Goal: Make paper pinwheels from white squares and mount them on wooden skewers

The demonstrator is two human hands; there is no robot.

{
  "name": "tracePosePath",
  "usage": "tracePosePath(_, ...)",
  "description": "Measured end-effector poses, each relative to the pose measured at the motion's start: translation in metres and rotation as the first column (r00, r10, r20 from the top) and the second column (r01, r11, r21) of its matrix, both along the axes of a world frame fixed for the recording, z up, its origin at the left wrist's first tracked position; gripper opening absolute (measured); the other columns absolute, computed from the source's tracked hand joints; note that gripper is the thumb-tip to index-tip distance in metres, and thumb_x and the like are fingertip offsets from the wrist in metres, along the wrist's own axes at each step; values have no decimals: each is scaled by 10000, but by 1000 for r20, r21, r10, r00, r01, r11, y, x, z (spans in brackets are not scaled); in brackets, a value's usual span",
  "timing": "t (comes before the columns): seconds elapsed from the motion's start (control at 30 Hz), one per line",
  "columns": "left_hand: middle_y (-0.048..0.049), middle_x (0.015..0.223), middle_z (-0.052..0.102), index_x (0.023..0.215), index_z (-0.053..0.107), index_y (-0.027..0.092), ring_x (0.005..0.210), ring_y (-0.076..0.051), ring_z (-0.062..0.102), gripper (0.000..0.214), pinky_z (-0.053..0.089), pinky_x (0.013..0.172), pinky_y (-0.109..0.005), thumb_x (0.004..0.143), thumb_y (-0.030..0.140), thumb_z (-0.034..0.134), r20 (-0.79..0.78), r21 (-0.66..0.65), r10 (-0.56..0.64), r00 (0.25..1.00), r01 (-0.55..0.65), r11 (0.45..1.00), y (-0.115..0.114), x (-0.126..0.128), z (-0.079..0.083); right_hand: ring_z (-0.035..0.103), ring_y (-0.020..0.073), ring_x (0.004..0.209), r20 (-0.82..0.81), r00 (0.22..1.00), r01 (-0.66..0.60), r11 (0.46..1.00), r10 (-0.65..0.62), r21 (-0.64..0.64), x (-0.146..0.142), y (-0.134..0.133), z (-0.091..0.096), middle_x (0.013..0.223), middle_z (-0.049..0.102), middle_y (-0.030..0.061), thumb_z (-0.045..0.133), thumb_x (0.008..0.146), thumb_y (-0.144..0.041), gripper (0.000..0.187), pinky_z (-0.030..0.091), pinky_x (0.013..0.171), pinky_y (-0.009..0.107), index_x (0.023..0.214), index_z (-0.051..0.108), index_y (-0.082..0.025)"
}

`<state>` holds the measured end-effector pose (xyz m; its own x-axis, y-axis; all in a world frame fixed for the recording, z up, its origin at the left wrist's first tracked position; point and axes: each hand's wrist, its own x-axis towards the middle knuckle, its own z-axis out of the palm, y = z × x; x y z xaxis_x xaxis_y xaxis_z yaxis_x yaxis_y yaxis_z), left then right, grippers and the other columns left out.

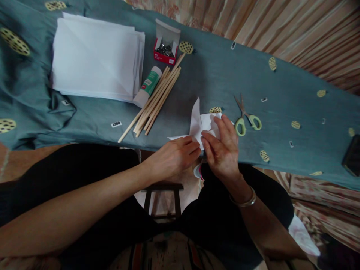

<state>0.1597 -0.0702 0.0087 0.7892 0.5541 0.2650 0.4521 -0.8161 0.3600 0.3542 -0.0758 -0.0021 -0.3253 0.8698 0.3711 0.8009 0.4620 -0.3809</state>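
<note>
Near the front edge of the cloth-covered table, both hands are on a white paper pinwheel with cut, raised blades. My left hand is closed, its fingertips pinching the pinwheel's lower edge. My right hand grips the paper from the right, with thumb and index finger close to the centre and the other fingers bent over the right blade. Parts of the blades are hidden behind my fingers. Just right of my right hand lie green-handled scissors, their blades apart and pointing away from me.
Left of the pinwheel lie several wooden sticks and a green-and-white glue stick. Behind them stands an open red box of small metal pieces. A stack of white paper is at the far left. A dark phone-like object rests at the right edge.
</note>
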Motion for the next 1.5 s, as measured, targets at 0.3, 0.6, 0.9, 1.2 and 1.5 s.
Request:
tracePosePath(0.3, -103, 1052, 688, 1021, 639, 109, 977, -210, 628, 149, 562, 857, -338, 941, 136, 516, -37, -11, -6, 999, 5, 1000, 1, -1, -2, 244, 277, 1501, 13, 998, -66, 998, 66, 13, -2, -7, -10, 1568, 396, 23, 447, 952, -151, 409, 329, 1141, 592, 1313, 529, -324)
tracePosePath(0.6, -119, 1026, 683, 978, 644, 97, 960, -210, 627, 133, 566, 840, -350, 931, 112, 521, -35, 0, 25, 999, -25, 1000, 1, 0, -2, 300, 280, 1478, -146, 989, -1, 990, -20, -138, 14, 3, -5, 1502, 478, 58, 515, 946, -247, 242, 320, 1159, 579, 1133, 668, -265)
tracePosePath(0.9, -118, 1021, 680, 985, 639, 84, 972, -216, 631, 129, 562, 877, -358, 916, 100, 531, -17, 26, 21, 1000, -20, 999, 1, 0, -2, 206, 288, 1511, -39, 998, -42, 997, 40, -58, 16, 2, 5, 1597, 323, -54, 447, 938, -153, 428, 269, 1166, 608, 1269, 593, -383)
tracePosePath(1.2, -117, 1045, 681, 1001, 636, 92, 988, -209, 635, 128, 558, 890, -367, 915, 97, 541, -17, -18, 29, 999, -29, 999, 0, 1, -2, 187, 313, 1514, 69, 994, -77, 995, 81, -59, 8, 0, -5, 1599, 337, -13, 438, 937, -136, 483, 270, 1148, 609, 1346, 510, -383)
tracePosePath(1.5, -121, 1023, 681, 983, 643, 85, 953, -218, 639, 144, 571, 844, -360, 923, 99, 513, -7, 26, 17, 1000, -17, 1000, 1, 0, -1, 240, 263, 1504, -177, 983, -71, 982, 40, -174, 22, 3, -4, 1596, 345, -8, 410, 959, -187, 407, 298, 1169, 585, 1291, 593, -336)
